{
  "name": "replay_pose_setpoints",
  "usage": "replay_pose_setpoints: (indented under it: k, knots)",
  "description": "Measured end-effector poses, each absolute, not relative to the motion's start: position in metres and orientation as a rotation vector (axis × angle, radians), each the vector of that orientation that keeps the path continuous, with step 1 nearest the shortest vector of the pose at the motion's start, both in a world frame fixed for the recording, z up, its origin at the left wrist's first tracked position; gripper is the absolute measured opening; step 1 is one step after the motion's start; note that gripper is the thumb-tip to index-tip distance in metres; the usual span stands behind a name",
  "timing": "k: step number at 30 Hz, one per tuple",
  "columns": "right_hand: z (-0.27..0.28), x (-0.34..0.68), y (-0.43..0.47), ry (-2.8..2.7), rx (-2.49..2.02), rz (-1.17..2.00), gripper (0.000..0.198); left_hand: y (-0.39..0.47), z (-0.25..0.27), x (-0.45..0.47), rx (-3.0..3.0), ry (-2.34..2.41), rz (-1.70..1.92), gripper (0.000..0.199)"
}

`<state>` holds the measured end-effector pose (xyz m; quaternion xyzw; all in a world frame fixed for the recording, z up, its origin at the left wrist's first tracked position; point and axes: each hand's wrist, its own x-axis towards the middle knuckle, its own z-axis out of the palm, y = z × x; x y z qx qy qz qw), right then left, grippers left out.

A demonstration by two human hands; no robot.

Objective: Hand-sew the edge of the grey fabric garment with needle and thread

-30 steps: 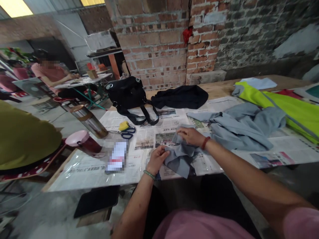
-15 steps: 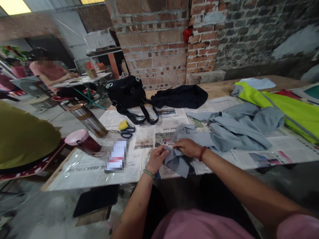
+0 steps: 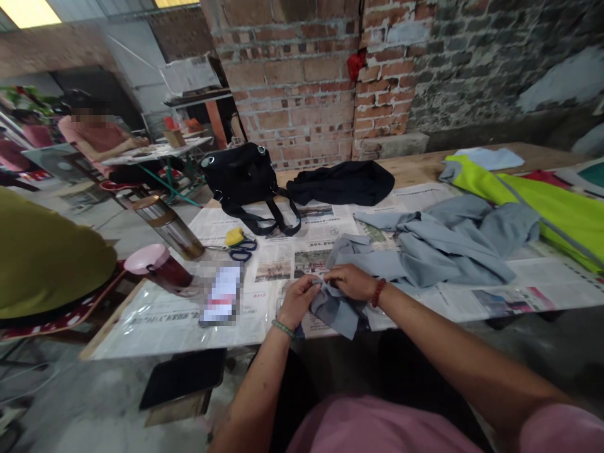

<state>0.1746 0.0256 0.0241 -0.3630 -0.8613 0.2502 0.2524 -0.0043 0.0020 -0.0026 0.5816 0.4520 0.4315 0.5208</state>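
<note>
My left hand [image 3: 298, 301], with a green beaded bracelet at the wrist, pinches an edge of grey fabric [image 3: 336, 311] near the table's front. Close beside it my right hand [image 3: 352, 281], wearing a red beaded bracelet, is closed on the same fabric. Whether a needle or thread is between the fingertips is too small to tell. A corner of the fabric hangs down below my hands. Behind and to the right, more of the grey cloth [image 3: 453, 242] lies crumpled on the newspaper-covered table [image 3: 278, 251].
To the left lie scissors [image 3: 240, 251] with a yellow piece by the handles, and a blurred phone-like object [image 3: 221, 296]. A lidded cup [image 3: 160, 267] and a metal flask [image 3: 170, 226] stand there. Farther back are a black bag [image 3: 240, 176], dark cloth [image 3: 342, 182] and a yellow-green vest [image 3: 542, 204].
My right hand has shifted slightly left, closer to my left hand. Both still hold the grey fabric, and the things on the table stay in place.
</note>
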Motion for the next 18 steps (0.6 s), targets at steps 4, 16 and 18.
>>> replay_pose_setpoints:
  k: [4, 16, 18]
  knots:
    - [0.024, 0.172, 0.023, -2.32, -1.01, 0.765, 0.024, 0.003, -0.004, -0.005, 1.426, 1.109, 1.048, 0.021]
    - [0.021, 0.176, 0.009, -2.102, -1.082, 0.613, 0.041, 0.002, -0.003, -0.004, 1.371, 1.108, 1.013, 0.023]
    - [0.023, 0.18, 0.002, -1.97, -1.122, 0.405, 0.033, 0.003, -0.004, -0.005, 1.339, 1.125, 1.015, 0.029]
